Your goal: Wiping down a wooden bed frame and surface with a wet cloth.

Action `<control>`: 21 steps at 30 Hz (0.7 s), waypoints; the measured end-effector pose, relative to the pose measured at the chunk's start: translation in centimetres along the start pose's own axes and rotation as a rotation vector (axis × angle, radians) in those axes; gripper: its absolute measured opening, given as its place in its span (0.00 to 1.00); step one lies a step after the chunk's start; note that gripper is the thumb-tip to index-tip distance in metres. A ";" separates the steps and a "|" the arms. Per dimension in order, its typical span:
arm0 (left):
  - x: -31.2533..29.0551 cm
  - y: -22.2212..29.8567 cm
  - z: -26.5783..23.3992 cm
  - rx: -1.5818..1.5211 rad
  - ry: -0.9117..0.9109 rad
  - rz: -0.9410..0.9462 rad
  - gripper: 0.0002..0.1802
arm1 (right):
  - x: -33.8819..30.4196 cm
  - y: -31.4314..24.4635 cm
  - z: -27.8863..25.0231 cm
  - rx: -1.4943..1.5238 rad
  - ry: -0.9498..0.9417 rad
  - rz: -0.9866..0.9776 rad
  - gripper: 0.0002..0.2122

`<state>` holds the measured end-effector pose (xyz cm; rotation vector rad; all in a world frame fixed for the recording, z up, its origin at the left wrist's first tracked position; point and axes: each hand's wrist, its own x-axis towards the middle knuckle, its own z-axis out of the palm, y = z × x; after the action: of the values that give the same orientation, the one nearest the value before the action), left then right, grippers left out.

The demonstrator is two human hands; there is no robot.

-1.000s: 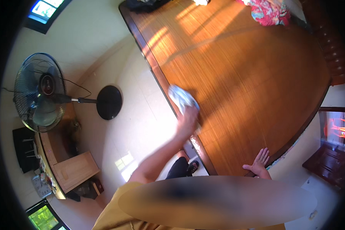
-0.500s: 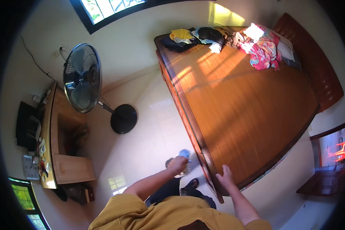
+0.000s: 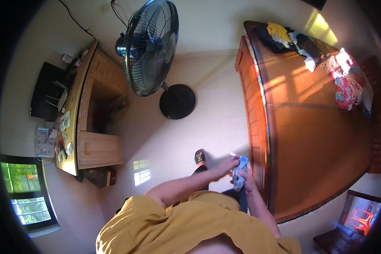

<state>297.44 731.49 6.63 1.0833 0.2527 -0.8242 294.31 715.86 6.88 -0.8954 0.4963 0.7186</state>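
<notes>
A crumpled light blue-and-white cloth [image 3: 240, 173] is bunched between my hands in front of my body, beside the near side of the bed. My left hand [image 3: 225, 167] reaches in from the left and has its fingers closed at the cloth's upper end. From below on the right, my right hand [image 3: 248, 183] is wrapped round its lower part. A small pale tip sticks up by the left fingertips, too small to name. The wooden bed [image 3: 313, 139] lies just right of both hands, apart from them.
A black standing fan [image 3: 150, 46] on a round base [image 3: 178, 101] stands ahead. To the left is a wooden desk [image 3: 101, 150] with a dark monitor [image 3: 46, 91] and small items. Clothes [image 3: 279, 34] and a floral cloth [image 3: 347, 89] lie at the bed's far side.
My view has turned left, so the fan and bed appear further right. My right hand, apart and spread before, has come to the cloth that my left hand was holding.
</notes>
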 end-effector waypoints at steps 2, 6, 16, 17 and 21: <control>0.5 2.8 -4.0 0.112 0.026 -0.033 0.20 | 1.4 -0.7 0.9 -0.030 0.055 -0.043 0.21; 0.5 7.1 -15.5 0.336 0.451 -0.054 0.18 | 3.4 -2.7 2.2 -0.050 0.240 -0.093 0.21; -2.3 9.1 -41.2 0.716 1.181 0.000 0.17 | 4.1 -2.7 -9.3 -0.424 0.629 -0.029 0.23; -1.4 10.0 -42.8 0.667 1.254 0.065 0.18 | 3.4 -3.3 -9.5 -0.528 0.735 -0.066 0.23; -14.0 11.3 -60.3 0.462 1.464 0.613 0.23 | 7.5 -2.5 -5.7 -0.592 0.542 0.085 0.23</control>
<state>307.80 792.12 -6.43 1.9216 0.9068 0.6284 300.60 712.63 0.15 -1.6520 0.8236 0.7080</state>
